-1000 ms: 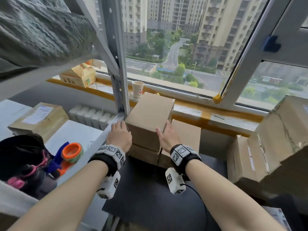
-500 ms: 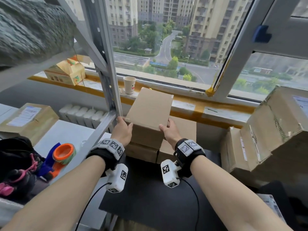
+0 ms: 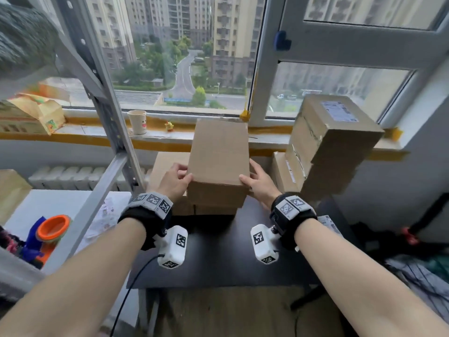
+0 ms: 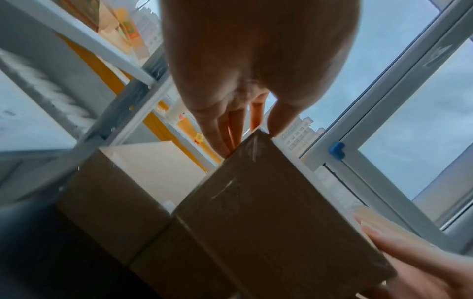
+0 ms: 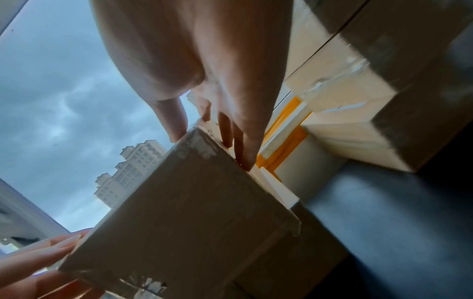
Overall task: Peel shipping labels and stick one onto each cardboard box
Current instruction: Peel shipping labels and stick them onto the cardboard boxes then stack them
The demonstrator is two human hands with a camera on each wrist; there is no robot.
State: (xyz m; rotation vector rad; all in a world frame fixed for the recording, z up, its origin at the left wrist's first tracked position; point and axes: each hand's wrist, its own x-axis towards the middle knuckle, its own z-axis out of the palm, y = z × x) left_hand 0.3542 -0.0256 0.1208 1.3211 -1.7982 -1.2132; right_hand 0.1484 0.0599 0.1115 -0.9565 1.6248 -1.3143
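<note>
On the near part of the dark bench (image 3: pixel 218 261), reaching forward with two bare arms, each wearing a black wrist band. Just past the wrists, gripping a plain cardboard box (image 3: pixel 218 164) from both sides. Pinching its near left corner with the left hand (image 3: pixel 173 182), laying the thumb on top and pressing the fingers (image 4: pixel 220 131) flat along the left side. Pinching its near right corner with the right hand (image 3: pixel 260 183) the same way, keeping the thumb on the top edge and the fingers (image 5: pixel 245 141) down the right side. Holding the box flat and level, right above two lower boxes (image 3: pixel 165 166) at the back of the bench; not showing clearly whether touching them or just off them.

Off to the left, lying on a white top, an orange tape roll (image 3: pixel 52 229). Close by the right wrist, peeking out, a white printed sheet (image 3: pixel 329 223). Farther back on the right, standing in a tall pile (image 3: pixel 335 147), more boxes, wearing a white label (image 3: pixel 339 110) on the top one. Farthest back, sitting on the window sill (image 3: pixel 218 139), a paper cup (image 3: pixel 137 121) and a tiny yellow toy (image 3: pixel 169 126).
</note>
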